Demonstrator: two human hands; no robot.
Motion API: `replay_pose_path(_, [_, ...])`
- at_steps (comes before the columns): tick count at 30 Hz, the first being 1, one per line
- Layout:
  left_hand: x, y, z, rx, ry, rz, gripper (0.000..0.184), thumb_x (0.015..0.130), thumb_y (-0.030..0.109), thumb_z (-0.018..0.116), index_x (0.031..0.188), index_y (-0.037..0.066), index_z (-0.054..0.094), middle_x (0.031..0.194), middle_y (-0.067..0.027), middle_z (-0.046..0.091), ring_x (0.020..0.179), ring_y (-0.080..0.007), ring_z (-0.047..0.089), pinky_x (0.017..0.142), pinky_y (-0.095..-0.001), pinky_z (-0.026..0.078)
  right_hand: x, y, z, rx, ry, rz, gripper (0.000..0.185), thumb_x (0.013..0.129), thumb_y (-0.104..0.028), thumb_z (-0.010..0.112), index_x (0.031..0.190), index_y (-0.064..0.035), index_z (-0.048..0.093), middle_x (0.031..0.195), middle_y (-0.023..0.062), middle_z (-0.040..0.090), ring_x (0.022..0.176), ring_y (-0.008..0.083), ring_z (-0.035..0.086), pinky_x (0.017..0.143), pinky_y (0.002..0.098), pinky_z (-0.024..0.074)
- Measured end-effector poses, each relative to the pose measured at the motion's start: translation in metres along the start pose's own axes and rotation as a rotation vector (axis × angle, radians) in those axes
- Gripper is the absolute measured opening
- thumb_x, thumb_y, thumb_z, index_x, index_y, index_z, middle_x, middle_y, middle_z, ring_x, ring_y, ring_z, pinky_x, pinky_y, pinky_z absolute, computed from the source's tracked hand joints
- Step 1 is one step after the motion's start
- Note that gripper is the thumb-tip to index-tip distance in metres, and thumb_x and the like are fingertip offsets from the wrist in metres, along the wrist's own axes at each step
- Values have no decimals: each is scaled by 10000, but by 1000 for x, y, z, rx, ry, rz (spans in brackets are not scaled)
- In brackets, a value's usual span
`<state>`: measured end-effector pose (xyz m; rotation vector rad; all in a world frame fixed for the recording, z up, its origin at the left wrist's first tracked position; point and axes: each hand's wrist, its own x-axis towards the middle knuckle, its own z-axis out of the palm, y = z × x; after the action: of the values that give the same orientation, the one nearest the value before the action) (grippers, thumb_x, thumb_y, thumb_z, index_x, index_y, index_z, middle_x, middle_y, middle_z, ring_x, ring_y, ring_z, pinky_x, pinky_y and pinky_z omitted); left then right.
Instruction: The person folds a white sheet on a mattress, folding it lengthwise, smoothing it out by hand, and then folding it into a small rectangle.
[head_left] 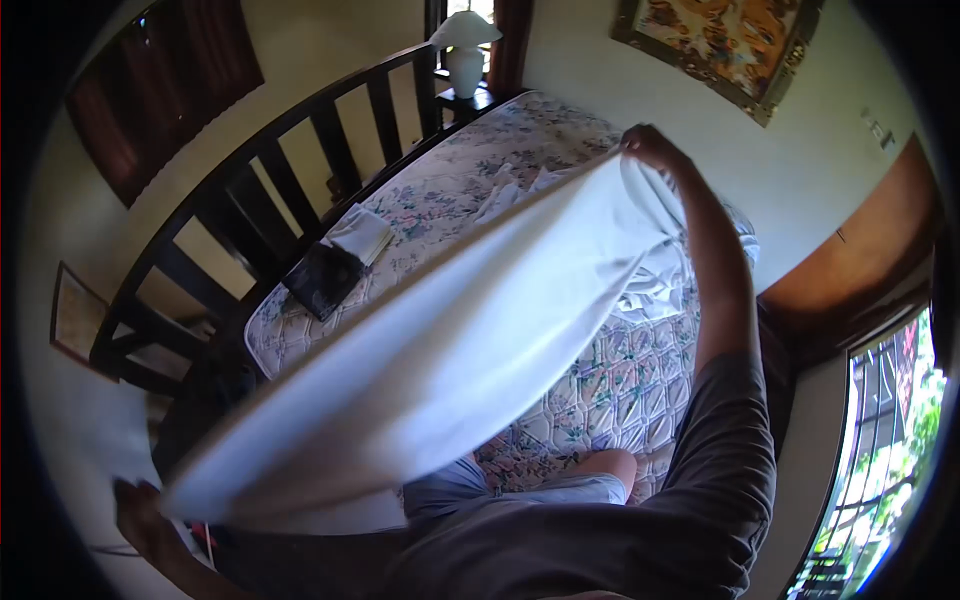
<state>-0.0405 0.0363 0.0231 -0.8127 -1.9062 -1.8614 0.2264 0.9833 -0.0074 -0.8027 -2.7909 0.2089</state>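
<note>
"One white sheet (pixel 440 350), and where is it?"

"Stretched slantwise above the floral mattress (pixel 620 400), from lower left to upper right."

"What has the upper end?"

"The right hand (pixel 655 147), fingers curled in, pinching the edge, its arm reaching out over the mattress."

"And the lower end?"

"The left hand (pixel 140 515), closed on the other end. It's dark and blurred, so I can't tell how each finger lies."

"What's underneath?"

"Rumpled white cloth (pixel 655 285) on the mattress, partly hidden by the sheet. Nearer the dark slatted bed frame (pixel 335 145), a flat black item (pixel 325 280) lies against a pale folded item (pixel 362 232); I can't tell what the black one is."

"Farther off?"

"A white lamp (pixel 466 60) past the frame's far end, and a barred window (pixel 875 450) at the right."
</note>
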Motion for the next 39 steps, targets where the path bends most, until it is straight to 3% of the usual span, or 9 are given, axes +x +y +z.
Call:
replay_pose_path(3, [76,12,42,75,278,70,233,934,214,686,949,1,594,941,-85,611,835,-164,605,680,-261,495,-58,9,-86,-141,71,-18,182,812,-162,749,936,-29,736,867,130,733,808,242,706,758,368,557])
replay_pose_path(12, [196,86,56,24,-97,190,214,986,188,655,1017,10,540,858,-44,443,761,-121,420,637,-319,341,-227,-19,-196,-125,453,39,204,933,-212,672,952,-18,731,846,128,739,808,248,720,750,386,553])
replay_pose_path(15, [175,107,49,-81,45,214,224,996,161,621,1081,-41,574,1009,-139,562,913,-231,572,800,-405,485,-289,-74,-185,-112,561,-33,196,946,-211,674,969,-24,727,894,104,747,824,219,722,764,361,553])
replay_pose_path(20, [118,118,38,-238,72,240,226,991,197,612,1078,-9,579,988,-108,573,877,-213,575,771,-389,494,-404,-193,-119,-179,579,-203,112,810,-60,742,908,-80,692,966,78,727,886,290,647,820,398,513])
replay_pose_path(25, [51,124,41,-429,12,199,229,987,233,603,1075,23,584,966,-78,583,841,-195,578,741,-374,504,-492,-295,-55,152,466,-695,156,764,-54,741,918,-39,717,799,52,695,684,181,662,647,337,500])
replay_pose_path(30, [-26,139,84,-750,-124,147,233,982,269,594,1072,54,589,945,-47,593,805,-176,581,712,-358,513,-522,-331,3,330,283,-720,176,758,-111,709,896,-17,652,654,22,525,609,173,576,599,336,458])
replay_pose_path(33, [-82,147,124,-1121,-338,-69,235,979,290,589,1071,74,592,932,-28,600,784,-166,583,695,-349,519,-522,-346,31,445,248,-707,160,780,-121,689,890,-25,625,643,27,510,603,190,575,594,335,449])
replay_pose_path(36, [-147,135,195,-2383,-543,-1268,238,977,312,584,1069,93,595,919,-10,606,762,-155,584,677,-340,525,-518,-356,55,451,218,-670,142,792,-123,688,875,-32,617,655,43,538,610,205,588,588,335,443])
replay_pose_path(39, [-243,46,277,-1004,-828,-532,349,940,401,595,837,71,549,784,5,457,681,-106,471,552,-286,391,-521,-358,70,454,255,-551,131,797,-145,695,852,-67,605,662,28,567,592,207,582,581,342,434])
